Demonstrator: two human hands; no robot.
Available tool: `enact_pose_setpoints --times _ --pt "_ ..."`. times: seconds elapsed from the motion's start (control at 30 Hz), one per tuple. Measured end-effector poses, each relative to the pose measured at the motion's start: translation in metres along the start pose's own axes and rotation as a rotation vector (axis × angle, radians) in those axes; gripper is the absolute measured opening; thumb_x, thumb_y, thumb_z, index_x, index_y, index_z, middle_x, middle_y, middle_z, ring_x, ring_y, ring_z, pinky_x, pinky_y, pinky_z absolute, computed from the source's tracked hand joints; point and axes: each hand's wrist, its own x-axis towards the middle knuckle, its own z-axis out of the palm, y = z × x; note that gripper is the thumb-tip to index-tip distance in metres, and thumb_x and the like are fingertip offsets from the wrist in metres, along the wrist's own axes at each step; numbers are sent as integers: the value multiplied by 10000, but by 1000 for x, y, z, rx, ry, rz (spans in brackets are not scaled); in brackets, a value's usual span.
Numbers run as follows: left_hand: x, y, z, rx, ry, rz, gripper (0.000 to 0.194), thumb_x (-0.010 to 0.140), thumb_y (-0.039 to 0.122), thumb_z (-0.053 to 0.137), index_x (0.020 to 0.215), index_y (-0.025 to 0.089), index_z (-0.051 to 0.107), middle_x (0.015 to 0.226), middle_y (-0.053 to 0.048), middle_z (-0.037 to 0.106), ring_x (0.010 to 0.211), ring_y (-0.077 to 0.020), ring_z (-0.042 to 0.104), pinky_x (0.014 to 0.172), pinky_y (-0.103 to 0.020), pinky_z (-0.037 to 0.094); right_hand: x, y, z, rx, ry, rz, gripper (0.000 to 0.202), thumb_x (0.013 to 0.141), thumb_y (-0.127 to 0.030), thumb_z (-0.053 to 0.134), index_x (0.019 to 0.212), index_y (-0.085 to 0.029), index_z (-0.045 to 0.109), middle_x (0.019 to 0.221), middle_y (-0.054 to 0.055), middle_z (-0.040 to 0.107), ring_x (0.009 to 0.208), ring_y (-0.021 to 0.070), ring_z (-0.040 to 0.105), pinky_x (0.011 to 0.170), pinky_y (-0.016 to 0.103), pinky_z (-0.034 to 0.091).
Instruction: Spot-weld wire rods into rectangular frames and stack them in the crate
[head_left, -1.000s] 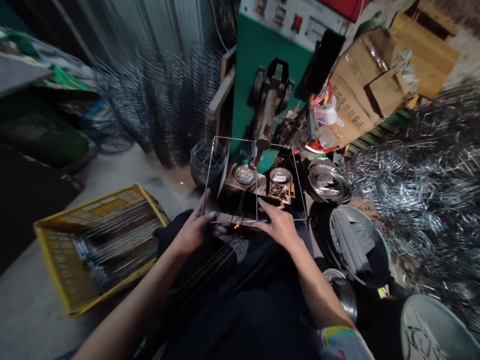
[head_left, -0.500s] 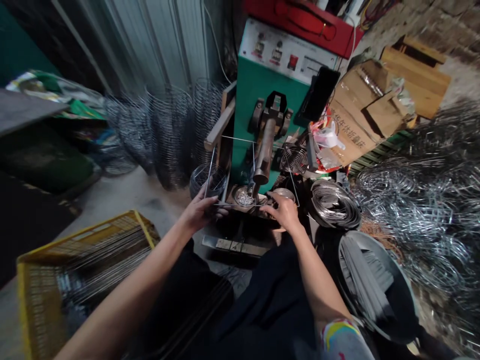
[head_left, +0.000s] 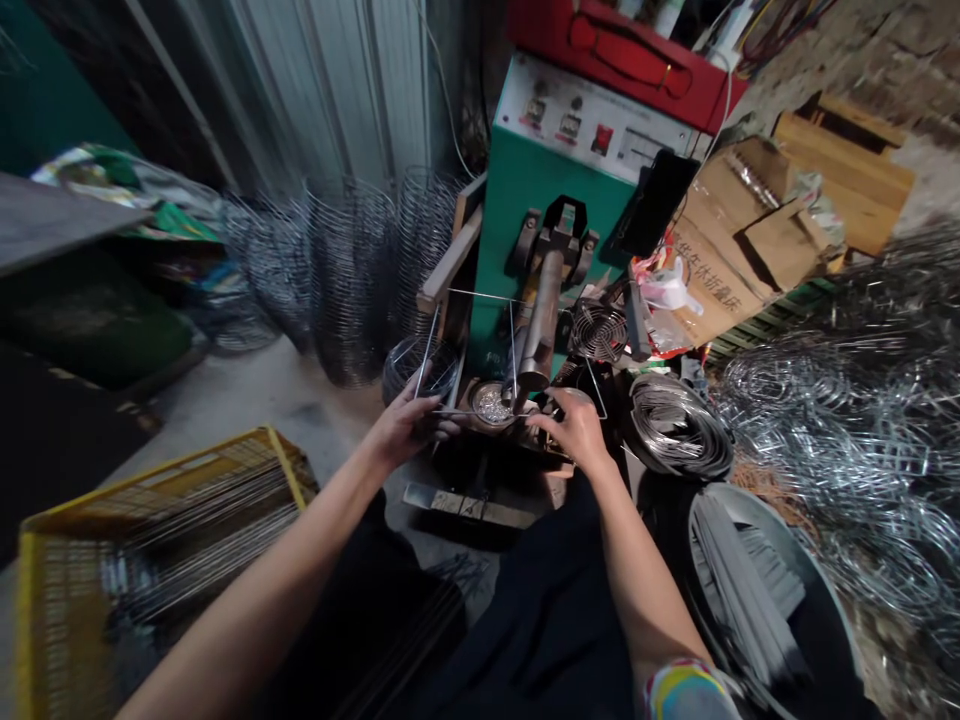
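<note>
A rectangular wire frame (head_left: 487,296) with a wire across its middle stands tilted at the front of a green spot-welding machine (head_left: 502,215). At its lower left corner, my left hand (head_left: 407,428) has its fingers closed round the wire. My right hand (head_left: 576,430) pinches at the frame's lower side, close beneath the thick metal electrode arm (head_left: 541,325); its fingertips are partly hidden, and I cannot make out any smaller piece in them. Just left of the electrode tip sits a small bowl (head_left: 474,398) with shiny metal bits.
On the left is a yellow crate (head_left: 142,462) with wire rods. Wire baskets (head_left: 351,290) stand behind it. To the right lie a coil of metal strip (head_left: 679,425), a basin (head_left: 832,610) of grey strips, a cardboard box (head_left: 720,250) and a heap of wire pieces (head_left: 847,430).
The view has shifted slightly, so the machine appears further right and lower. Both hands keep nearly the same place on the wire frame.
</note>
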Motion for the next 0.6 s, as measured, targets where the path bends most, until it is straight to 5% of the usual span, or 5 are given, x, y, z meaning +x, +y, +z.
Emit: enact_pose_setpoints --times 0.17,0.33,0.47,0.6 --pt "0 -1 -7 41 -21 -18 942 864 124 582 1578 282 -13 794 -104 769 599 -218 731 498 -254 569 -6 10 -5 14 59 -9 513 817 -569 709 1186 -214 683 1062 100 727 972 268 674 891 366 507" --pt "1 -4 -9 51 -40 -1 943 866 133 584 1579 270 -18 816 -102 773 614 -209 734 518 -259 579 -20 54 -20 -43 367 250 547 858 -582 611 1198 -158 665 1210 169 648 1150 316 579 1011 466 435" --pt "1 -3 -3 49 -23 22 949 856 133 593 1579 284 -3 791 -89 770 608 -214 733 498 -253 571 -23 73 -20 444 249 567 523 832 -618 549 977 -140 704 774 88 705 675 222 641 645 344 522" --pt "-16 -3 4 37 3 35 955 856 134 591 1580 287 -13 748 -68 759 603 -228 732 508 -279 575 -31 57 -20 744 201 658 486 742 -657 621 792 -174 629 511 -25 553 392 113 447 390 233 352"
